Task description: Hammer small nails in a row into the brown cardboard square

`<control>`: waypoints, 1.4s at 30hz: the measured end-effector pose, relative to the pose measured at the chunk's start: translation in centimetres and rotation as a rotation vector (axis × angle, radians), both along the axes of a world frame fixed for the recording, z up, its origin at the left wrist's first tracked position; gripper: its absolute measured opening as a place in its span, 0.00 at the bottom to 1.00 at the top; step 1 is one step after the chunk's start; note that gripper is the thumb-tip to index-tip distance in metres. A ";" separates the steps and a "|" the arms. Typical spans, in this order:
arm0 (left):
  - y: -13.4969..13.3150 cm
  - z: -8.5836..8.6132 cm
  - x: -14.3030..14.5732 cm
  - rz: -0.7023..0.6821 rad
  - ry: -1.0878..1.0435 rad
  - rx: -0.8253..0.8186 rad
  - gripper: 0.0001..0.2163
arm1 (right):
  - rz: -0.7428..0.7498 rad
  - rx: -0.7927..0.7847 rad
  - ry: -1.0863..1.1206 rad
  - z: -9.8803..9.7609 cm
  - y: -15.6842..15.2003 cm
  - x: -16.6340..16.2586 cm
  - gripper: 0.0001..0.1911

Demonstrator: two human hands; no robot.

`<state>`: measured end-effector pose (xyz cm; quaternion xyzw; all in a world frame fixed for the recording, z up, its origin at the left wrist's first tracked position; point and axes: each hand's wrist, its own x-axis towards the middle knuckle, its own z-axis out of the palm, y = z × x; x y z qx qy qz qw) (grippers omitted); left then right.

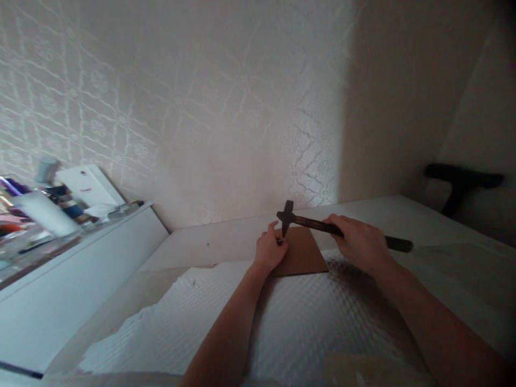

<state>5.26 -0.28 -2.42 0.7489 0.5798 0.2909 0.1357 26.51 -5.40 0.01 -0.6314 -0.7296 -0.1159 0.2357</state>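
Observation:
My right hand [360, 242] is closed round the handle of a dark hammer [310, 222], whose head hangs just above a small brown board [304, 255]. My left hand [269, 250] rests on the board's left edge with its fingers pinched together right under the hammer head, on something too small to make out. The board lies on a white textured sheet [282, 322] spread over a pale surface.
A white shelf [80, 242] at the left carries several bottles, a white box and other small items. A patterned wall [201, 107] stands close behind. A dark T-shaped object [459, 183] sticks out at the far right.

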 end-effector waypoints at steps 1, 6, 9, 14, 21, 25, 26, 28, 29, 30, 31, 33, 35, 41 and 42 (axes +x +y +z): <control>0.0 0.0 0.0 -0.001 -0.002 0.004 0.27 | -0.004 0.005 0.007 0.0 0.0 0.0 0.12; 0.0 -0.1 0.0 -0.007 0.013 0.006 0.27 | -0.005 0.007 0.009 0.1 -0.1 0.0 0.12; 0.0 -0.1 -0.1 -0.011 0.015 0.012 0.27 | -0.019 0.025 0.028 0.1 -0.1 0.0 0.12; 0.0 -0.2 -0.1 -0.004 0.014 0.014 0.27 | 0.000 -0.010 0.011 0.0 -0.1 0.1 0.11; -0.1 0.0 0.0 -0.009 0.032 0.012 0.27 | -0.011 -0.001 -0.007 -0.1 0.0 0.1 0.11; -0.1 0.0 0.0 -0.018 0.028 0.011 0.27 | -0.035 0.016 -0.001 -0.1 0.0 0.1 0.11; -0.1 0.0 0.0 -0.017 0.027 0.012 0.27 | -0.032 0.015 0.000 -0.1 0.0 0.1 0.11; -0.1 -0.1 -0.1 -0.011 0.022 0.014 0.27 | -0.013 0.002 -0.004 -0.1 0.0 0.1 0.11; -0.1 -0.1 -0.1 -0.008 0.016 0.017 0.27 | -0.003 -0.002 -0.005 -0.1 0.0 0.0 0.11; -0.1 -0.2 -0.1 -0.005 0.007 0.021 0.27 | 0.000 0.000 -0.003 -0.1 0.0 0.0 0.11; -0.1 -0.2 -0.2 -0.005 -0.003 0.027 0.27 | -0.003 0.010 0.005 -0.1 -0.1 -0.1 0.12; -0.1 -0.3 -0.3 -0.013 -0.021 0.042 0.27 | -0.014 0.037 0.025 -0.1 -0.1 -0.2 0.12; 0.0 -0.4 -0.5 -0.016 -0.031 0.045 0.27 | -0.015 0.048 0.033 -0.1 -0.1 -0.3 0.13; 0.0 -0.4 -0.7 -0.003 -0.022 0.032 0.27 | 0.026 0.028 0.009 -0.3 0.0 -0.5 0.12; 0.0 -0.4 -0.7 -0.005 -0.023 0.035 0.27 | 0.020 0.032 0.016 -0.3 0.0 -0.5 0.13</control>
